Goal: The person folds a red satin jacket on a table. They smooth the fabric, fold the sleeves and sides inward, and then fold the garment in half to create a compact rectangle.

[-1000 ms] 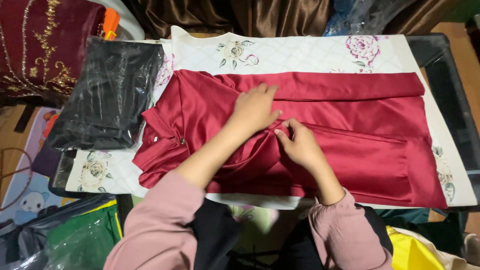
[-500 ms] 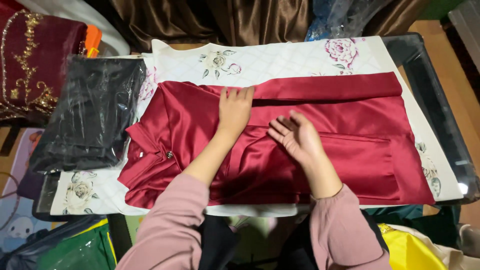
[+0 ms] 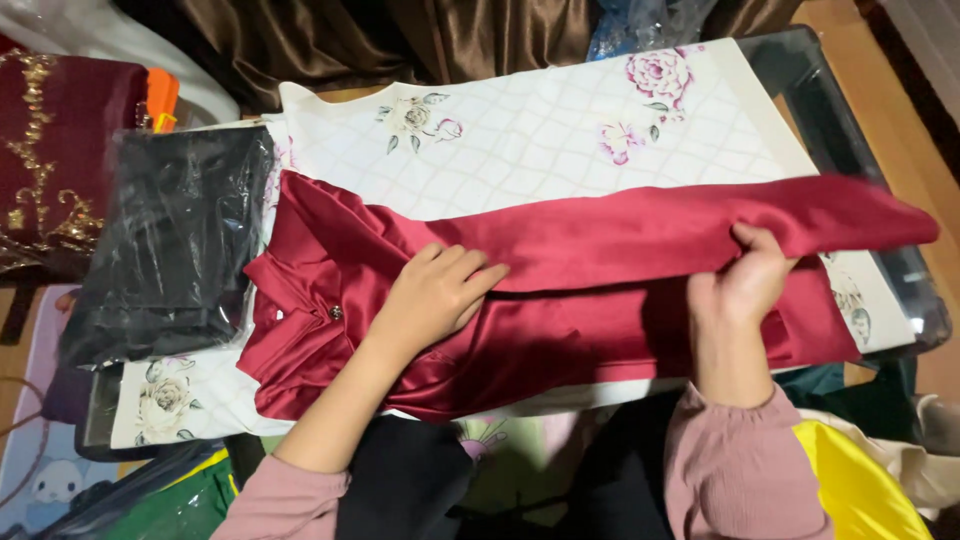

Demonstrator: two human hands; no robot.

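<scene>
A dark red satin garment (image 3: 600,300), with a collar and a small button at its left end, lies lengthwise across a white quilted cloth with printed roses (image 3: 560,130) that covers the worktop (image 3: 850,120), so the slippery fabric has a clean, flat bed under it. The left hand (image 3: 435,295) lies palm down on the garment just right of the collar, fingers spread and pressed flat; it reads as an anchor that keeps the smooth satin from sliding while the other end is handled. The right hand (image 3: 745,280) is closed on the far long edge of the garment, thumb under and fingers curled over the fold, and it holds that edge raised off the cloth. From this hand a long strip of the red fabric runs out to the right, past the edge of the white cloth, and back to the left toward the other hand, taut enough to form a straight ridge. Left of the left hand, beyond the collar, a black garment in a clear plastic bag (image 3: 165,240) rests on the corner of the worktop, touching the red fabric's edge. Beyond it sits a maroon cloth with gold embroidery (image 3: 55,160). Brown curtains (image 3: 400,35) hang behind the worktop.
</scene>
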